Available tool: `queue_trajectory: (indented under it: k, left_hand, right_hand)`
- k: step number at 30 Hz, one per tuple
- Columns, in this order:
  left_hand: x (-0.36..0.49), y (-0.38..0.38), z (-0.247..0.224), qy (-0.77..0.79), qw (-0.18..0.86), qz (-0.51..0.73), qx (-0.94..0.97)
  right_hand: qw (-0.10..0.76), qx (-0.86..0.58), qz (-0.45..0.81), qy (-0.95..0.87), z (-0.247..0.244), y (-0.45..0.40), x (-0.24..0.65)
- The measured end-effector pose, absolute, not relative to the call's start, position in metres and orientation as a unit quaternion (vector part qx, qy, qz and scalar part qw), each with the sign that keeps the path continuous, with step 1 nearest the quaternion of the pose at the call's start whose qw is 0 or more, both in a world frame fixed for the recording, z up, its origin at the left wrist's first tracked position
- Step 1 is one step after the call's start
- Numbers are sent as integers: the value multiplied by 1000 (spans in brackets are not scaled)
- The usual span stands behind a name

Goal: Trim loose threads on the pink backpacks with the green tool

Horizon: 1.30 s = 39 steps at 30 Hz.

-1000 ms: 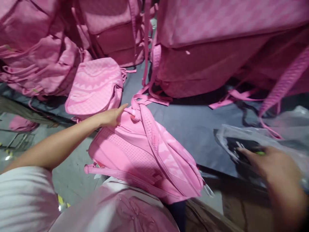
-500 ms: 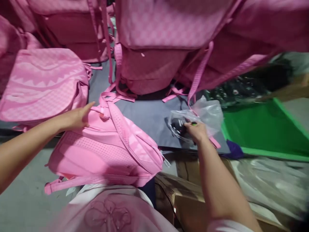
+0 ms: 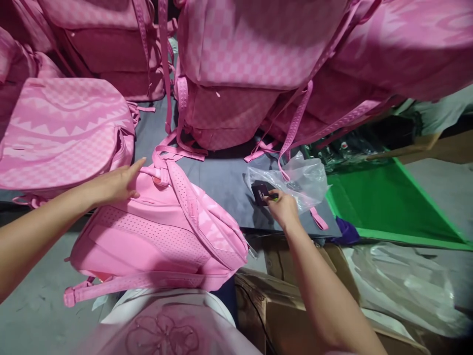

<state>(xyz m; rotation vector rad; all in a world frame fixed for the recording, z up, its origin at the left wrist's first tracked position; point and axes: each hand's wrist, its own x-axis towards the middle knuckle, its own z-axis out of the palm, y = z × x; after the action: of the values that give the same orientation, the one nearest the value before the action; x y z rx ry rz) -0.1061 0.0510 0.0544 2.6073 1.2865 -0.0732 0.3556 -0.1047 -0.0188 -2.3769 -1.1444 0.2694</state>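
Observation:
A pink backpack lies on its side across the front edge of the grey table, its perforated back panel and straps towards me. My left hand rests on its top beside the carry handle, fingers stretched and thumb apart. Over the table to the right, my right hand pinches a small black card with faint white print. The card is at the mouth of a clear plastic bag, which holds more dark pieces. Something yellow-green shows by my right fingertips, too small to name.
Several pink backpacks stand along the back, one with a checkered front; another lies at left. A green-rimmed bin adjoins the table at right. Below are cardboard boxes and clear plastic wrapping. Straps trail over the grey table.
My right hand has drawn the black card out of the plastic bag's dark contents, moving slightly left. My left hand stays on the backpack. The view has shifted a little.

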Motion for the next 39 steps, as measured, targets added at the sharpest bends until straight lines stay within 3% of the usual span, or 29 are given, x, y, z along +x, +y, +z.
queue_trajectory:
  k: [4,6,9,12,15,19,21,26,29,31,35,39]
  left_hand:
    - [-73,14,76,420,115,244,866]
    - [-48,-12,80,417,282,290,814]
    - [-19,-42,73,351,616,206,675]
    - [-17,-54,60,322,727,221,565]
    - [-30,-61,53,351,682,339,545]
    - [-46,-71,48,382,589,385,599]
    - [-58,-76,44,395,497,382,672]
    - [-116,-70,28,474,138,400,773]
    - [-148,-62,11,569,100,320,750]
    - [-158,-59,-1,576,127,276,759]
    - [-159,-59,-15,559,118,295,766]
    - [-155,-56,-19,557,129,298,764]
  right_hand:
    - [321,-704,-15,-633,21,-120,298]
    - [365,-527,-86,-763,37,-121,262]
    - [380,-368,-111,-841,50,-121,216]
    - [410,-379,-85,-825,53,-121,187]
    - [458,-500,40,-734,54,-121,172]
    - [396,-518,234,-721,59,-120,155]
    - [374,-525,243,-725,61,-117,148]
    - [376,-574,178,-705,52,-95,139]
    - [353,-548,141,-745,47,-73,129]
    - [271,-554,154,-772,46,-58,118]
    - [29,-557,223,-800,50,-34,91]
    - [-92,-524,155,-832,49,-20,73]
